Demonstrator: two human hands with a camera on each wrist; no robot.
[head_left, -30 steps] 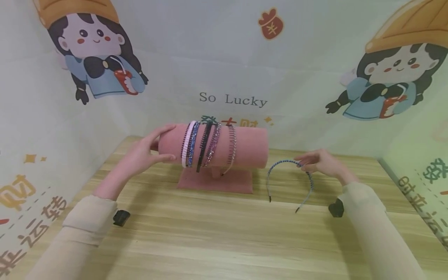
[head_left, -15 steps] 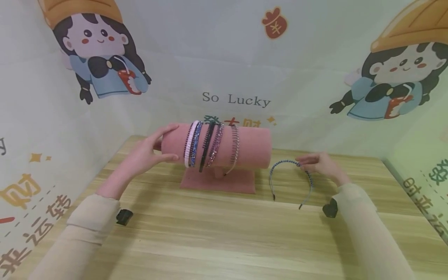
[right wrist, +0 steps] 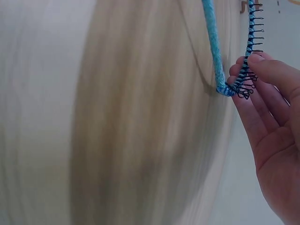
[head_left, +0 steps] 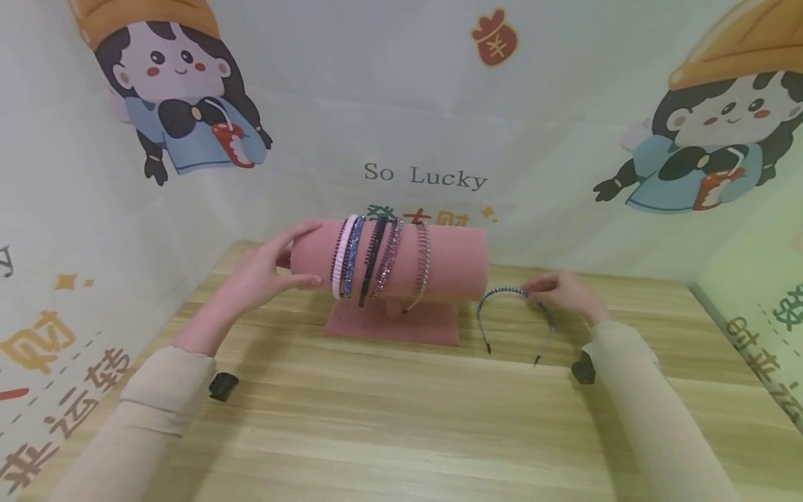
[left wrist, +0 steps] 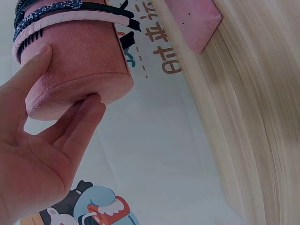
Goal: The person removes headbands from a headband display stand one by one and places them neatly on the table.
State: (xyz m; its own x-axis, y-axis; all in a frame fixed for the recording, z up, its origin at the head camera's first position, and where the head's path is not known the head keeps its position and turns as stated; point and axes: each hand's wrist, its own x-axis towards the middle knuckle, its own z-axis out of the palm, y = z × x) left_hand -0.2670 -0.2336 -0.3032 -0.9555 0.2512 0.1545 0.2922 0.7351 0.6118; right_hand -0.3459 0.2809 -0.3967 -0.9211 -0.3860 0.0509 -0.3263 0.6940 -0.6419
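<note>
A pink velvet roll (head_left: 454, 261) lies level on its pink stand base (head_left: 392, 329) in the head view. My left hand (head_left: 254, 279) grips the roll's left end, thumb on the near side; the left wrist view shows fingers against its end face (left wrist: 89, 89). Several headbands sit round the roll: a pale pink one (head_left: 341, 261), a blue glitter one (head_left: 352, 261), a black one, a pink glitter one, and a silver toothed one (head_left: 425, 259). Right of the stand, my right hand (head_left: 569, 296) pinches a blue wrapped headband (right wrist: 215, 51) with black comb teeth near its top, ends downward.
The stand is on a wood-grain table (head_left: 389, 418). Printed cloth (head_left: 426, 118) with cartoon figures and lettering rises behind and at both sides. A dark, small piece (head_left: 223, 386) shows beside the left sleeve, another (head_left: 583, 368) beside the right one.
My right hand has moved slightly left with the blue headband, bringing it closer to the roll; the headband has turned a little. My left hand keeps its grip on the roll.
</note>
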